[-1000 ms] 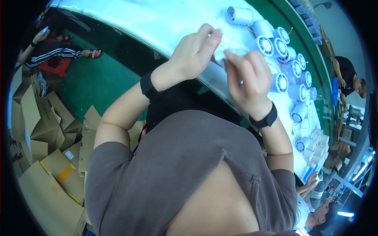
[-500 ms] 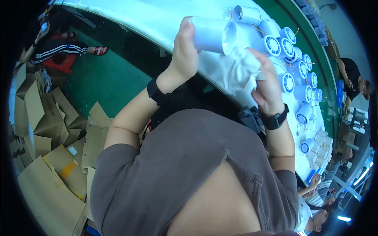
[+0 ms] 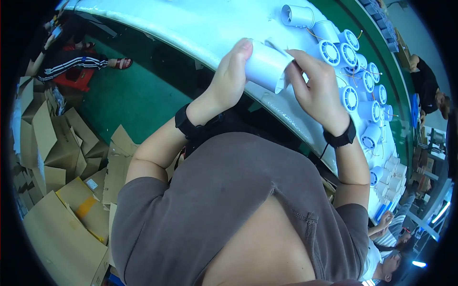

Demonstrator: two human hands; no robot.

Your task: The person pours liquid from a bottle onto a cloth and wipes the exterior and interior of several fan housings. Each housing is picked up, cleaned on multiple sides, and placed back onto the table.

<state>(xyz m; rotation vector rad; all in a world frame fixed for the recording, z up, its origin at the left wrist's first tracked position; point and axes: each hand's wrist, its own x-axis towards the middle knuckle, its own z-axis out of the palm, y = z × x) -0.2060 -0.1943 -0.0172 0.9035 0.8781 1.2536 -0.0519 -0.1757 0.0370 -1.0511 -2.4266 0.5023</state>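
Observation:
My left hand (image 3: pixel 229 78) grips a white plastic cylinder (image 3: pixel 267 66), a fan housing by its likeness to those on the table, holding it tilted above the table's near edge. The fingers of my right hand (image 3: pixel 318 88) are bent at the cylinder's right end and reach into its opening. A white cloth (image 3: pixel 276 46) is bunched there and pokes out past the rim; its rest is hidden by the cylinder and my fingers. Farther right lie several white cylindrical fans (image 3: pixel 349 98) with slatted round ends and thin orange wires.
The white-covered table (image 3: pixel 200 28) slants across the top of the view. Open cardboard boxes (image 3: pixel 62 229) are piled at lower left. A seated person's leg (image 3: pixel 76 66) shows by a red stool (image 3: pixel 72 81) at far left. Other people (image 3: pixel 431 90) are at the right.
The cylinder has come lower and tilted, with my left hand still around it. My right hand has brought the cloth from beside the cylinder to its open end, partly inside.

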